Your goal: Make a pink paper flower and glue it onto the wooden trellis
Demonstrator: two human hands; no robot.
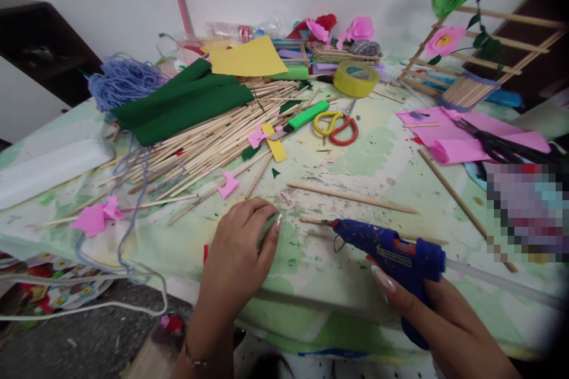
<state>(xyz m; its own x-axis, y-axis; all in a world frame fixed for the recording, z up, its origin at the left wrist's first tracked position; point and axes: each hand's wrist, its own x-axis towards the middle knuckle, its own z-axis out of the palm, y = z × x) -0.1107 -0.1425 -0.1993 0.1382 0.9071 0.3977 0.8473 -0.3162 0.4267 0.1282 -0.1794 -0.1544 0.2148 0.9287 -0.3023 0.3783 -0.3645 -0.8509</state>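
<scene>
My right hand (448,314) is wrapped round the handle of a blue hot glue gun (382,240). The gun's nozzle points left, just above the table, and a clear glue stick (498,281) sticks out of its back. Near the table's front edge is my left hand (237,246), palm down with its fingers curled in and the thumb bent towards them. Whatever lies under those fingers is hidden. Beyond the gun a single thin wooden stick (351,198) lies across the tablecloth (284,308).
Behind my left hand spreads a pile of bamboo sticks (222,136) under dark green paper (182,100). A green cutter (309,115), scissors (335,127) and yellow tape (355,79) lie mid-table. At right stand a stick frame (489,59) and pink paper (444,130).
</scene>
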